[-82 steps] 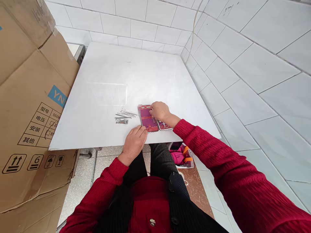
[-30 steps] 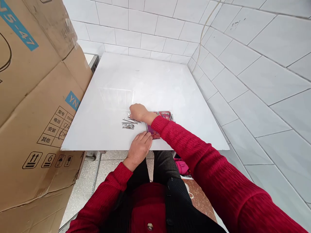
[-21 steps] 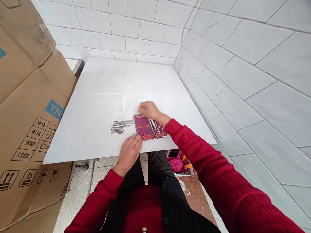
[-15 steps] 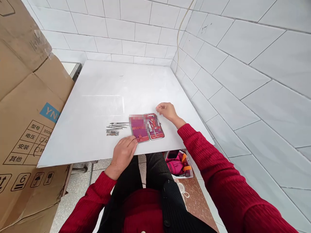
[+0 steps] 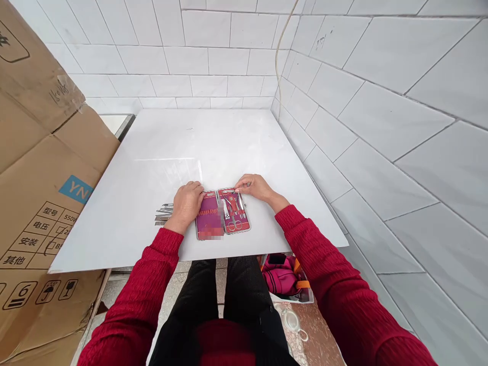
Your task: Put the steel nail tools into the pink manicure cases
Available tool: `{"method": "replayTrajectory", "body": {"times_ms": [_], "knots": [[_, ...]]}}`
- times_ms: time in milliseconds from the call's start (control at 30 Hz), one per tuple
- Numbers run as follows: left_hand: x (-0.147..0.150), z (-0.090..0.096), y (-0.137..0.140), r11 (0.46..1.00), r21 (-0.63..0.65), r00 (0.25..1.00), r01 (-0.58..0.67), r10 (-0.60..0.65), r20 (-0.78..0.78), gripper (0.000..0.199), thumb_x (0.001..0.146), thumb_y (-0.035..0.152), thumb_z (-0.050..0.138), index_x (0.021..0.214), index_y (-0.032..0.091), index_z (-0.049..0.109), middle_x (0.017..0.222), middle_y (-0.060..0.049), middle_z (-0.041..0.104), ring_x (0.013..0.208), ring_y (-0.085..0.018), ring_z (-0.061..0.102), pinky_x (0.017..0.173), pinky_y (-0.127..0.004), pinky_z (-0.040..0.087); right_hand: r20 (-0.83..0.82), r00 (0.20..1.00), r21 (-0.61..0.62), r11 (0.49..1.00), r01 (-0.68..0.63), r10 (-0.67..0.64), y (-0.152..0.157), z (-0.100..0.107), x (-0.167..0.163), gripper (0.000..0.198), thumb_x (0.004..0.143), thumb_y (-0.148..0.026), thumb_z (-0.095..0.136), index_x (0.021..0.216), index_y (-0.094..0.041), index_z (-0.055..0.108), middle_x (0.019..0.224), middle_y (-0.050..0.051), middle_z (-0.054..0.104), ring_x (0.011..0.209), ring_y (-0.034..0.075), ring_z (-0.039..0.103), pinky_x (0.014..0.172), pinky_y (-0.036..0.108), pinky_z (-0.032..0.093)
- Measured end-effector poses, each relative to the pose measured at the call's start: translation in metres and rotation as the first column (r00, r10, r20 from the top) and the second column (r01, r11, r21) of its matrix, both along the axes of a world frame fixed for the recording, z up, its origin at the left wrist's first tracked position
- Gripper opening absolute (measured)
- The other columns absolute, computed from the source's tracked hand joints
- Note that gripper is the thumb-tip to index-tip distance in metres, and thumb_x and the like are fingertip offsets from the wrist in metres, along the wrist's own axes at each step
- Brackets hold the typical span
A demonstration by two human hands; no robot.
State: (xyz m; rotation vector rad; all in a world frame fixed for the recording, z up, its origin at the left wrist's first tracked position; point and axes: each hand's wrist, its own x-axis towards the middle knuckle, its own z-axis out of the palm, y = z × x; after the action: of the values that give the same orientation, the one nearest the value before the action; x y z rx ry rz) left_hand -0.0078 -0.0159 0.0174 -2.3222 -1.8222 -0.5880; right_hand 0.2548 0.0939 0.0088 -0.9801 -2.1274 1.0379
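A manicure case point(image 5: 210, 219) lies open on the white table, with a purple and red lining. Small scissors point(image 5: 234, 224), nail clippers point(image 5: 226, 210) and slim metal tools sit in its right half. Empty elastic loops run across the left half. My left hand point(image 5: 186, 204) is closed on the upper left edge of the case. At the upper right corner, the thumb and fingertips of my right hand point(image 5: 256, 187) are pinched together over the tools; whatever is between them is too small to make out. Loose metal tools point(image 5: 163, 213) lie left of my left hand, partly covered by it.
A large cardboard box point(image 5: 34, 168) stands against the table's left side. Tiled walls point(image 5: 373, 132) border the back and right. Below the table's front edge is a bag point(image 5: 282, 279) with pink contents. A cable point(image 5: 278, 61) hangs in the corner.
My left hand has gone from the case's lower edge to its upper left edge. My right hand has come in from beside the case to its upper right corner. The camera view has shifted.
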Motion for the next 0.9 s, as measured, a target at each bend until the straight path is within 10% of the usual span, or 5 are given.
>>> {"method": "replayTrajectory", "body": {"times_ms": [400,667,900], "knots": [[0.007,-0.013,0.01,0.998,0.067,0.996,0.001,-0.007,0.092,0.031,0.1,0.021,0.043,0.085,0.023,0.07,0.098,-0.006,0.073,0.096,-0.023,0.067,0.077,-0.035,0.053,-0.073,0.994,0.033,0.996,-0.077,0.079,0.001,-0.021,-0.003,0.01,0.083,-0.027,0.073,0.084,-0.019,0.079,0.088,0.002,0.063,0.073,0.012,0.053,0.067,0.025,0.042],[0.008,-0.016,0.013,0.998,0.06,0.995,0.002,-0.007,0.096,0.032,0.101,0.024,0.042,0.086,0.023,0.071,0.101,-0.006,0.074,0.099,-0.023,0.068,0.081,-0.036,0.054,0.188,0.982,0.242,0.968,-0.059,0.012,-0.008,-0.003,0.001,0.02,0.096,-0.016,0.052,0.086,-0.018,0.07,0.093,0.003,0.062,0.083,0.015,0.056,0.074,0.026,0.039],[0.01,-0.016,0.014,0.999,0.046,0.994,-0.011,0.006,0.108,0.035,0.101,0.025,0.04,0.089,0.022,0.072,0.105,-0.007,0.074,0.102,-0.024,0.068,0.084,-0.037,0.055,0.069,0.994,0.143,0.986,-0.089,0.079,-0.008,-0.006,0.002,0.012,0.094,-0.021,0.061,0.093,-0.018,0.072,0.095,0.003,0.062,0.082,0.014,0.059,0.076,0.027,0.042]]}}
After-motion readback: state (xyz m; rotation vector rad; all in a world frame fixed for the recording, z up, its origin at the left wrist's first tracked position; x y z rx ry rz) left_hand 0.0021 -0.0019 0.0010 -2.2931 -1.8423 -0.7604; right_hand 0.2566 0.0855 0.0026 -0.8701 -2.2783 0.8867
